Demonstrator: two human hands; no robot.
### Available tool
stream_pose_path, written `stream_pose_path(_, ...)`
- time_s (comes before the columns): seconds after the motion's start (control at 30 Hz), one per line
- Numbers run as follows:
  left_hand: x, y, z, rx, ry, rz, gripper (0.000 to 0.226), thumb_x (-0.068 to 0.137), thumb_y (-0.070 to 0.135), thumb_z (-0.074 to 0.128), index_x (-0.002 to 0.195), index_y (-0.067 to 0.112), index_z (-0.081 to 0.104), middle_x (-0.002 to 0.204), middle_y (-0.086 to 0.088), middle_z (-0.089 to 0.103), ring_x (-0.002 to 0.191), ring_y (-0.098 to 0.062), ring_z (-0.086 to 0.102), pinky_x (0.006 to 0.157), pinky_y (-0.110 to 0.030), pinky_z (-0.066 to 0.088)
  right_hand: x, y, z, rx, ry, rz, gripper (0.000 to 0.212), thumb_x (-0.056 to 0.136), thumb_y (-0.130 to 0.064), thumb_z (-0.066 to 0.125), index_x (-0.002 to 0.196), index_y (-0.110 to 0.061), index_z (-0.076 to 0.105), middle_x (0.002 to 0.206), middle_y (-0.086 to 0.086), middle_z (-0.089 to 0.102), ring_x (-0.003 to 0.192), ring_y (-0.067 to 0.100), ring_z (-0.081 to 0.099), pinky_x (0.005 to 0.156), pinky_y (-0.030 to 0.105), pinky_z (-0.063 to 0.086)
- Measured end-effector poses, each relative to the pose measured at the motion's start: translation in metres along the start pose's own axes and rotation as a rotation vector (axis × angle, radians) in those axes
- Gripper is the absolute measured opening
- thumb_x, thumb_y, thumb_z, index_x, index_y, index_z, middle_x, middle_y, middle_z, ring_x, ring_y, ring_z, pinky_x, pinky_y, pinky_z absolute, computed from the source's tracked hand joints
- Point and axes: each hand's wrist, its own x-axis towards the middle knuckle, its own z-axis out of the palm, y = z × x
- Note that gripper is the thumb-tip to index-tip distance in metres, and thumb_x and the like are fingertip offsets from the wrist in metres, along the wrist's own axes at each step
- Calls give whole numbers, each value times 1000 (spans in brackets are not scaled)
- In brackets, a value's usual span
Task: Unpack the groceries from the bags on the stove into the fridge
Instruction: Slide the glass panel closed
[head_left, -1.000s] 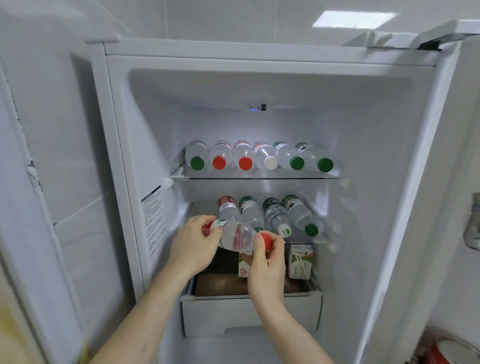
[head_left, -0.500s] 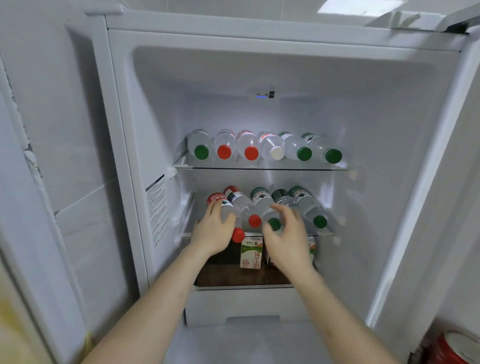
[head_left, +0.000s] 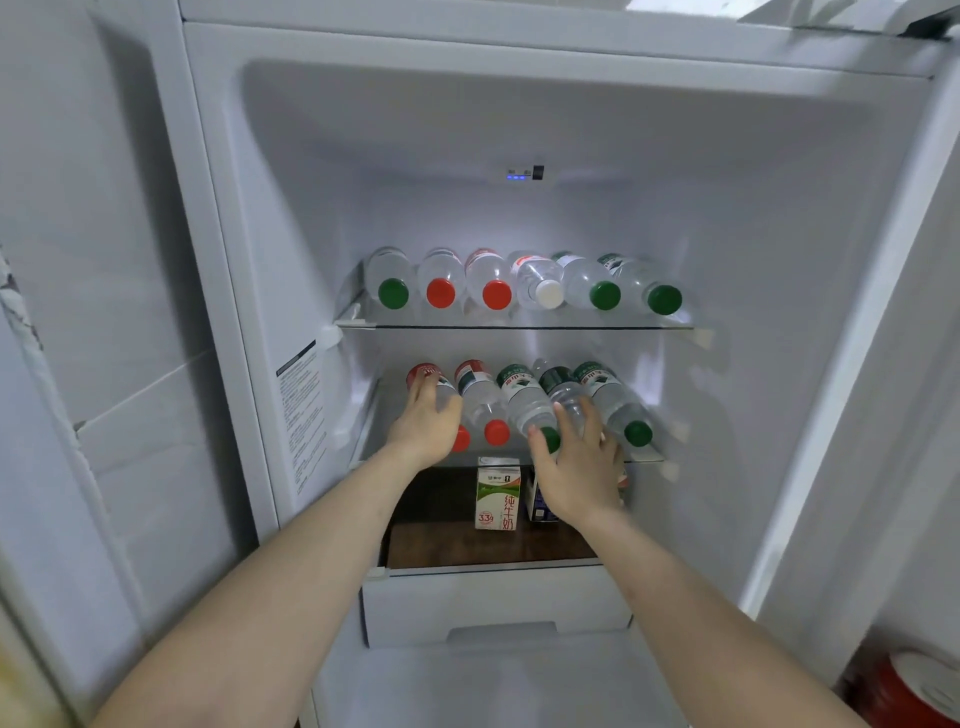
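The fridge (head_left: 779, 260) stands open in front of me. Several water bottles lie on their sides on the middle glass shelf (head_left: 647, 458), caps toward me. My left hand (head_left: 426, 426) rests flat on the leftmost red-capped bottle (head_left: 441, 392). My right hand (head_left: 579, 467) has spread fingers touching the green-capped bottles, among them one bottle (head_left: 530, 405) in the middle of the row. A second red-capped bottle (head_left: 480, 402) lies between my hands. Neither hand grips anything. The bags and the stove are out of view.
The upper glass shelf (head_left: 519, 326) holds a row of several more bottles with green, red and white caps. Below the middle shelf stand a milk carton (head_left: 497, 493) and a blue carton (head_left: 537, 504) on a brown surface, above a white drawer (head_left: 493, 603). A red object (head_left: 904, 691) sits at bottom right.
One second ago both hands carried a red-capped bottle crosswise in front of the shelf. That bottle now lies at the left end of the middle row, and my hands rest flat on the bottles.
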Motion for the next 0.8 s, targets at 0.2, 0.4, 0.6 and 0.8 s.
stream_pose_path(0.2,4,-3,-1,-40,18,3,65,103,51,39,161,36,16,171,4,0,151,-36,30,119,-52,34,0,2,0,-51,-34,1,71,102,-69,23,164,-34,17,173,-3,-6,155,45,10,127,61,9)
stream_pose_path(0.4,-18,-9,7,-12,115,92,72,101,54,44,162,28,14,168,5,3,146,-35,38,116,-49,40,3,5,0,-38,-67,-13,73,102,-70,22,165,-34,15,173,-4,-11,157,43,7,127,61,6)
stream_pose_path(0.6,-39,-13,15,166,182,189,71,102,53,47,160,25,18,168,-1,10,145,-35,39,110,-46,44,2,6,-1,-25,-80,-16,74,101,-72,24,164,-34,16,173,-5,-11,158,40,7,127,58,5)
stream_pose_path(0.8,-48,-7,8,166,105,164,74,104,55,42,162,30,6,171,4,-2,144,-36,43,107,-46,48,3,8,-18,113,-141,-22,69,102,-68,31,162,-33,26,173,-11,-6,159,31,11,126,57,8)
